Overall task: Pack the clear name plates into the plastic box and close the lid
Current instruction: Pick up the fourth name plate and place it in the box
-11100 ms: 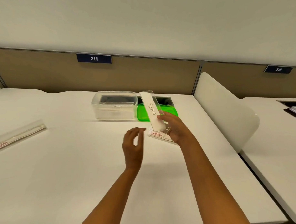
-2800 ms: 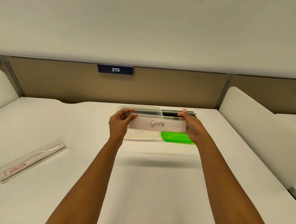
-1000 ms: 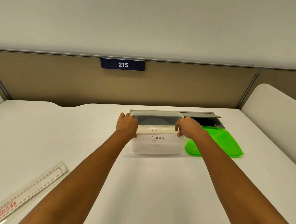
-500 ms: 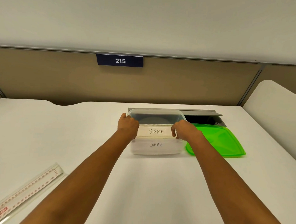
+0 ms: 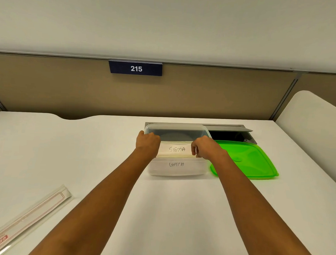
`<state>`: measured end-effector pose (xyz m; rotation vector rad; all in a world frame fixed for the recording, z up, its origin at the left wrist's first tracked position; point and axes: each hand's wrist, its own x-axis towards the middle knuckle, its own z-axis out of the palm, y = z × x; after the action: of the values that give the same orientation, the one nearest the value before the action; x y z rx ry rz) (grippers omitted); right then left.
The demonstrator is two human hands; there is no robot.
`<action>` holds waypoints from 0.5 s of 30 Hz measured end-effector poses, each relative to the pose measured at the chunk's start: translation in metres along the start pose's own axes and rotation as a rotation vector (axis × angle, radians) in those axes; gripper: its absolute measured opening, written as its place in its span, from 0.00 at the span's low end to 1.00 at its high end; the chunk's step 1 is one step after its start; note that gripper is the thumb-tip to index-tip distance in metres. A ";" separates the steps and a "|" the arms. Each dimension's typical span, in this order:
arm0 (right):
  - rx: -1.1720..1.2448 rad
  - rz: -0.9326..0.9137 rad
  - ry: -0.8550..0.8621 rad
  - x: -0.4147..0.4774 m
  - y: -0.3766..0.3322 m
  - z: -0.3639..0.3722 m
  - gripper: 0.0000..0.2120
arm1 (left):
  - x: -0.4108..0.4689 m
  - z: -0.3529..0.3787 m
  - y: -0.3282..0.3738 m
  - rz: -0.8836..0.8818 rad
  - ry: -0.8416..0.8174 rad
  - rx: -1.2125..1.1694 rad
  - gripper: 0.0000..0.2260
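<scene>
A translucent plastic box (image 5: 181, 170) stands open at the back middle of the white desk. Inside it a name plate marked SIGMA (image 5: 177, 149) shows over the near rim. Lower down, another plate with the word GAMA (image 5: 177, 164) is seen through the front wall. My left hand (image 5: 147, 143) rests at the box's left rim and my right hand (image 5: 205, 148) at its right end, both at the ends of the plates with fingers curled. Whether they still grip a plate is hidden. The green lid (image 5: 246, 160) lies flat on the desk just right of the box.
A long clear sleeve with red print (image 5: 26, 219) lies at the desk's front left. A grey cable hatch (image 5: 230, 132) is open behind the box and lid. A tan partition with a 215 sign (image 5: 136, 68) backs the desk. A white divider (image 5: 314, 121) stands at the right.
The GAMA plate, held up in both hands before, has gone down into the box, and the SIGMA plate now shows above it. Both hands have stayed at the box's ends since half a second ago.
</scene>
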<state>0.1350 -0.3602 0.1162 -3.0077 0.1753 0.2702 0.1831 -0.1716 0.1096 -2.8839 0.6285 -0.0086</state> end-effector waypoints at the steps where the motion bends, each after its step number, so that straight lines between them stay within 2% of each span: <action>1: 0.002 0.003 0.005 -0.001 -0.001 0.000 0.10 | -0.001 -0.001 0.001 0.000 0.001 0.003 0.10; 8: 0.035 0.016 0.032 -0.007 0.001 0.002 0.09 | -0.007 -0.002 0.000 -0.029 0.024 -0.015 0.11; 15: 0.090 0.023 0.134 -0.027 -0.001 0.002 0.12 | -0.024 -0.005 -0.002 -0.035 0.102 -0.102 0.16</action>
<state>0.1083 -0.3566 0.1195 -2.9361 0.2284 0.0612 0.1616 -0.1609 0.1159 -3.0087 0.6125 -0.1328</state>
